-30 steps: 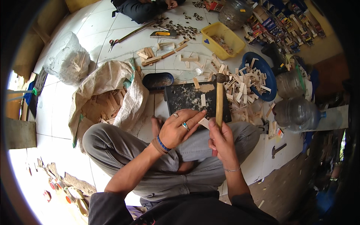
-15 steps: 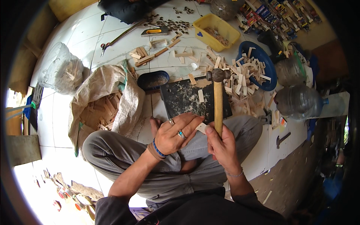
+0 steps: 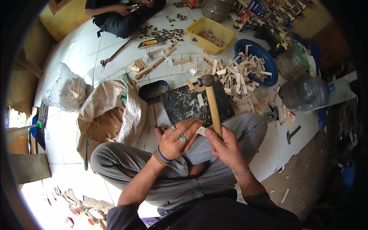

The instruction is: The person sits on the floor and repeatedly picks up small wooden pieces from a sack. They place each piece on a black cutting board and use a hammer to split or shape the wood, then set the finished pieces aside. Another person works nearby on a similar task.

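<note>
Over dark slab — hammer now lower.

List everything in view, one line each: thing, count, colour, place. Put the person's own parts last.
hammer: one, wooden handle, dark head, upright in the right hand
small wood piece: one, pale, between both hands
slab: one, black, on the floor ahead of the knees
wood pieces: many, pale, heaped on and around the blue tray
blue tray: one, upper right
yellow tub: one, top centre
sack: one, beige, open, wood inside, left of the slab
clear bag: one, far left
water jugs: two, clear, right
second hammer: one, dark, floor at right
other person: one, dark clothes, seated at top
left hand: one, rings, blue bracelet
right hand: one, grips the hammer handle
</note>
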Tool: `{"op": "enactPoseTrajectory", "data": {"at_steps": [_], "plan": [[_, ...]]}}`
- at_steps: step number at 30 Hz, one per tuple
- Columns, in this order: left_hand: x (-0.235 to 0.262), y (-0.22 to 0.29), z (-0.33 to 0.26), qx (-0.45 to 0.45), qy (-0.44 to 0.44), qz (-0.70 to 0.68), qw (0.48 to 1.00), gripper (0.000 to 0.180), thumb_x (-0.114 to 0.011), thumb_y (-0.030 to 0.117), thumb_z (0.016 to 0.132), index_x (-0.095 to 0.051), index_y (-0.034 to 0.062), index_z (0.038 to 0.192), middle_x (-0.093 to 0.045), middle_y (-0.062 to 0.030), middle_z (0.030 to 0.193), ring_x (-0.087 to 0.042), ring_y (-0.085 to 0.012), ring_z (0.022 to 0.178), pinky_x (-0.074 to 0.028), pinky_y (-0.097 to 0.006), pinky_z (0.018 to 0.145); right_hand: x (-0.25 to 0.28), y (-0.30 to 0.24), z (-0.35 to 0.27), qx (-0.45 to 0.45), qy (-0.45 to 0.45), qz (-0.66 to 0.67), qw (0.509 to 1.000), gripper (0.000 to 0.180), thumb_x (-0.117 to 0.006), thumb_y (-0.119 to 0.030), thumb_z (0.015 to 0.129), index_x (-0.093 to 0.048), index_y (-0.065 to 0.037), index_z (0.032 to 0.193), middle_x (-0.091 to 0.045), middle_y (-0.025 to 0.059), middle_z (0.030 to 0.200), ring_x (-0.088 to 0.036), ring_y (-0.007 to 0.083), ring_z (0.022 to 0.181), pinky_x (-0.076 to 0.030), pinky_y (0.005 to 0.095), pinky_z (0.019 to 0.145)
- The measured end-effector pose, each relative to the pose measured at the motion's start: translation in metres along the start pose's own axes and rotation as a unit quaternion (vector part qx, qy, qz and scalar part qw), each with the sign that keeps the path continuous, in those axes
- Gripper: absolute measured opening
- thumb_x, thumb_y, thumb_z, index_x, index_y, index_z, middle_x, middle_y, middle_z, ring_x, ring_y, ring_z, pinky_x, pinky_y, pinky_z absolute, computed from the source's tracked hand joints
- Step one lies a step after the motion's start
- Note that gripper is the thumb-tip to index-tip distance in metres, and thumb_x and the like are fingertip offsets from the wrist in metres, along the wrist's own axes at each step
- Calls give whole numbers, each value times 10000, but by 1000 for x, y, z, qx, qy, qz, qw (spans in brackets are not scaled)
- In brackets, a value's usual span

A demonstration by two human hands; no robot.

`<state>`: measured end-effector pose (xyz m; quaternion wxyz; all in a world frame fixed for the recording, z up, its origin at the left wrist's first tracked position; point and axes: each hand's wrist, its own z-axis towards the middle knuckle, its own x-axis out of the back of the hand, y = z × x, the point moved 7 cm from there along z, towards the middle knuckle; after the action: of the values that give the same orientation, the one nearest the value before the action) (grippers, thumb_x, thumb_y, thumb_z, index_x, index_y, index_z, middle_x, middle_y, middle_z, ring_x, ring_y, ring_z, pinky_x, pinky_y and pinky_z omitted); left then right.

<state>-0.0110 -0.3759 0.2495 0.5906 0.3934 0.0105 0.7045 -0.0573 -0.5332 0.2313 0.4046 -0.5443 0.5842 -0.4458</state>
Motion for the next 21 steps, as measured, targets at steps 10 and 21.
{"op": "enactPoseTrajectory", "data": {"at_steps": [10, 21], "plan": [[-1, -27, 14, 74, -45, 15, 996, 704, -817, 183, 879, -527, 62, 1509, -583, -148, 1486, -631, -355, 1245, -495, -442, 1069, 68, 16, 40, -1, 133, 33, 991, 230, -674, -319, 1052, -642, -98, 1110, -463, -89, 684, -394, 4, 489, -302, 209, 407], [43, -42, 16, 179, -131, -62, 973, 683, -797, 19, 870, -548, 88, 1503, -697, -157, 1285, -735, -279, 1082, -585, -370, 899, 223, -7, 154, 236, 360, -240, 870, 370, -667, -344, 1046, -695, -41, 1257, -746, 106, 991, -664, 170, 852, -520, 320, 770]]}}
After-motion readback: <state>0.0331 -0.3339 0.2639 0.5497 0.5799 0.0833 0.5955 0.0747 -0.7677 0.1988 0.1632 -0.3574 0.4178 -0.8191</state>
